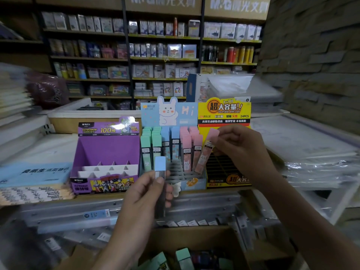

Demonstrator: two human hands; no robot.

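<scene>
Three boxes stand in a row on the worktop (58,149): a purple box (106,149), a blue box (188,114) with a bunny on it, and a yellow box (224,112). The blue box holds rows of green, blue and pink cases. Far behind are shelves (163,59) full of goods. Down low is a brown box (196,235) with more cases in it.

The pink case (206,152) has a pink cap and a little bunny on its clear side. It leans, with its low end at the right side of the blue box, just beside the other pink cases. The right hand (240,146) pinches it near the cap and hides part of the yellow box.

The blue case (160,167) has a blue cap and a dark body. It stands straight up in the air in front of the blue box. The left hand (148,193) curls round it, thumb on the front.
</scene>
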